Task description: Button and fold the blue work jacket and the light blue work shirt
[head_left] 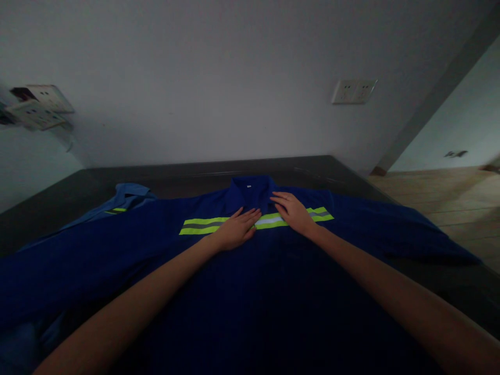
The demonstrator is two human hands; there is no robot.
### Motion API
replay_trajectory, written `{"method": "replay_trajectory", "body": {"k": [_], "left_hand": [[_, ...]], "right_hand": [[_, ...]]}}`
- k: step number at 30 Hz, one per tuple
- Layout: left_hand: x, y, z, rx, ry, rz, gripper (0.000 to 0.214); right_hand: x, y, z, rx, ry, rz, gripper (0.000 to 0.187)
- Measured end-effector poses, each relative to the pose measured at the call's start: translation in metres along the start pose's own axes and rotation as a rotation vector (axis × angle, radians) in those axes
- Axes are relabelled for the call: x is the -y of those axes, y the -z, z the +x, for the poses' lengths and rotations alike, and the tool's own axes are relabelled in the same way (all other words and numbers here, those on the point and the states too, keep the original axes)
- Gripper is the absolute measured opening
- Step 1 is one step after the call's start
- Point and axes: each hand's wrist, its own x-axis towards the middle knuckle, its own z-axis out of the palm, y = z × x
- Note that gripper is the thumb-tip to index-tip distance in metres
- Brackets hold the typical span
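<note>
A dark blue work jacket (242, 291) lies spread flat on a dark table (187, 174), its collar (252, 188) pointing away from me. A yellow and grey reflective stripe (201, 225) runs across its chest. My left hand (236, 229) lies flat on the stripe near the middle, fingers stretched out. My right hand (294, 211) rests flat just right of it, fingers reaching toward the collar. Neither hand holds anything.
A lighter blue garment (127, 198) with a small reflective strip lies at the back left of the table. The white wall behind carries a socket plate (353, 91) and more sockets (37, 107) at left. Wooden floor (449, 203) shows at right.
</note>
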Motion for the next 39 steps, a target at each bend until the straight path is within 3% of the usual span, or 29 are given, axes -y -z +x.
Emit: {"method": "replay_trajectory", "body": {"k": [2,7,10,12,14,16,18,21,24,29,33,36,39], "left_hand": [[0.002,-0.001,0.0,0.012,-0.005,-0.006,0.052],[0.001,-0.001,0.001,0.033,0.013,-0.027,0.054],[0.0,0.002,0.0,0.026,0.005,-0.09,0.054],[0.003,0.005,0.001,-0.031,0.008,-0.16,0.052],[0.013,0.008,0.005,-0.161,0.083,-0.212,0.048],[0.029,0.009,0.012,-0.307,0.24,-0.203,0.047],[0.049,0.006,0.023,-0.374,0.414,-0.142,0.049],[0.075,-0.003,0.04,-0.317,0.546,-0.054,0.057],[0.089,-0.012,0.052,-0.241,0.576,-0.008,0.062],[0.092,-0.018,0.058,-0.137,0.576,0.044,0.061],[0.09,-0.015,0.059,-0.084,0.588,0.039,0.061],[0.09,-0.014,0.058,-0.14,0.589,0.017,0.06],[0.092,-0.013,0.055,-0.304,0.64,-0.016,0.056]], "right_hand": [[-0.006,-0.006,0.008,0.015,-0.068,0.013,0.043],[-0.012,-0.034,0.016,0.272,-0.177,-0.071,0.057],[-0.014,-0.041,0.014,0.324,-0.199,-0.077,0.06],[-0.017,-0.038,0.017,0.297,-0.208,-0.026,0.061],[-0.022,-0.032,0.023,0.192,-0.212,0.033,0.06],[-0.027,-0.026,0.034,0.06,-0.244,0.046,0.059],[-0.032,-0.024,0.045,0.008,-0.322,0.006,0.057],[-0.035,-0.032,0.061,0.057,-0.395,-0.05,0.058],[-0.034,-0.049,0.071,0.117,-0.379,-0.061,0.06],[-0.033,-0.07,0.071,0.203,-0.378,-0.081,0.068],[-0.029,-0.066,0.066,0.267,-0.371,-0.142,0.067],[-0.018,-0.057,0.068,0.19,-0.365,-0.176,0.059],[0.0,-0.052,0.085,0.03,-0.302,-0.078,0.042]]}}
